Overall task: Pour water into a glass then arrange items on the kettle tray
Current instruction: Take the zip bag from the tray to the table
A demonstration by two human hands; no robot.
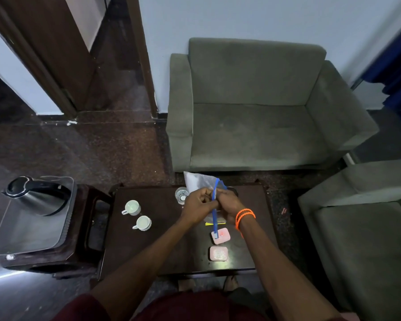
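We see a dark tabletop (148, 246) on a dark speckled floor, grey sofa (252, 107) beyond it. Both hands meet at the far side: left hand (198, 208) and right hand (229, 202), fingers curled, grip a clear plastic bag (196, 180) with a blue strap (214, 218). Glass (181, 195) just left of them. Two cups (132, 207) on the left part. Kettle (36, 195) on its tray (21, 237), far left. No readable writing.

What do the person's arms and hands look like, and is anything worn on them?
Both forearms are bare, with no sleeves in view. The left hand wears nothing that shows. The right hand has two orange bead bracelets around the wrist. No rings, watch or gloves are visible.
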